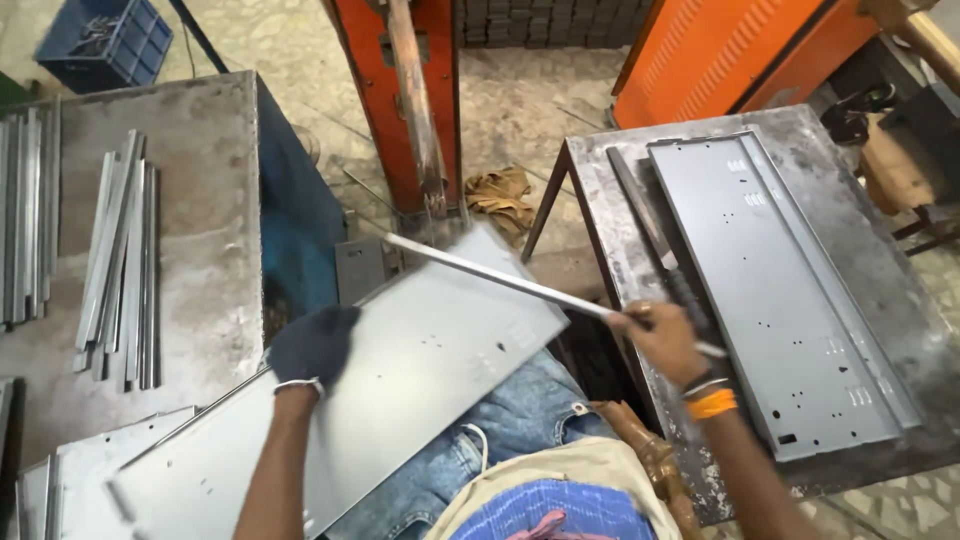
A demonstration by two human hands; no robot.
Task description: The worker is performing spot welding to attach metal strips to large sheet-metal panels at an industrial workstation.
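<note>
1. We see two grey steel counters, the left counter [200, 200] and the right counter [860, 230], with an orange machine frame [400, 90] standing between them
2. A long grey punched panel [780, 290] lies flat on the right counter, apparently stacked on others
3. A second sheet-metal panel [420, 370] rests tilted across our lap; our left hand [312, 345], in a dark glove, presses down on its upper edge, seemingly to steady it
4. Our bare right hand [660, 335] is closed around a thin metal strip [500, 275], which runs slantwise above the lap panel toward the machine
5. A bundle of narrow strips [120, 260] lies on the left counter, within reach
6. A brown rag [500, 195] lies on the floor
</note>
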